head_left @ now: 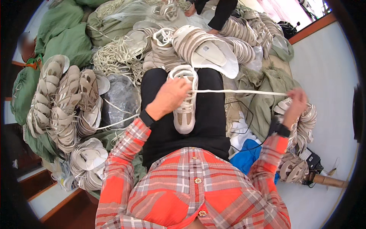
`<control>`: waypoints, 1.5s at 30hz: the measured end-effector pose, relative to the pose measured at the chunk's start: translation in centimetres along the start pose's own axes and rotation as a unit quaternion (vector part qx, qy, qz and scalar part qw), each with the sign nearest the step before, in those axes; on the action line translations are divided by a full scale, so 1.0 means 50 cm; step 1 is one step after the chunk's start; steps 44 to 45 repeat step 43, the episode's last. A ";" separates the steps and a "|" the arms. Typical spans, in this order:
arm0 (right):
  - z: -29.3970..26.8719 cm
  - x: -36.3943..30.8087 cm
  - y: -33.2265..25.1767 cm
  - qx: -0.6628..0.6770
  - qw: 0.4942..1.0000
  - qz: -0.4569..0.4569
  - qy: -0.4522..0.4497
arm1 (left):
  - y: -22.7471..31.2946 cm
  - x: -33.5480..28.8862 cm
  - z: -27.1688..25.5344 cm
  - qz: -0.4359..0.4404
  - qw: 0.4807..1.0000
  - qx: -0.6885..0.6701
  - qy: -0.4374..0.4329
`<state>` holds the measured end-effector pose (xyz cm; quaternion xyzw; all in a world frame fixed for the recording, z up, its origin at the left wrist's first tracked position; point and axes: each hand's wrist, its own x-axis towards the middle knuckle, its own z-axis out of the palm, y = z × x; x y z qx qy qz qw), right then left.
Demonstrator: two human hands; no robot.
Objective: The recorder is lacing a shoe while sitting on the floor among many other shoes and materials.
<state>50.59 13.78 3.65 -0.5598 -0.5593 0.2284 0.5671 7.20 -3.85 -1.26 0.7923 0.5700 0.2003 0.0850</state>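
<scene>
A beige and white shoe upper (184, 124) lies lengthwise on my lap, its toe toward me, with white lace criss-crossed over its front. My left hand (171, 96) is closed at the lacing, fingers curled against the upper; its fingertips are partly hidden. From there a white shoelace (240, 91) runs taut and nearly level to the right. Its far end is pinched in my right hand (296, 102), raised well out to the side and slightly blurred. Another pale lace (118, 123) stretches behind my left wrist toward the stacks on the left.
Nested stacks of shoe uppers (68, 108) stand at left, with more stacks (238, 32) ahead. A tangle of loose laces (118, 55) lies beyond my knees. Green sacks (63, 40) fill the far left. Another person's dark-clothed leg (222, 15) shows at the top. A white wall (324, 68) borders the right.
</scene>
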 end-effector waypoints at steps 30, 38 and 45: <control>0.438 -0.394 -0.127 -0.251 0.836 -0.342 -0.347 | 0.030 0.027 0.047 -0.192 0.973 -0.105 0.070; 0.429 -0.391 -0.115 -0.120 0.899 -0.190 -0.376 | -0.015 0.062 0.004 -0.022 0.998 0.042 0.034; 0.401 -0.412 -0.190 -0.237 0.787 -0.304 -0.481 | -0.075 0.051 -0.115 -0.191 0.977 0.001 -0.098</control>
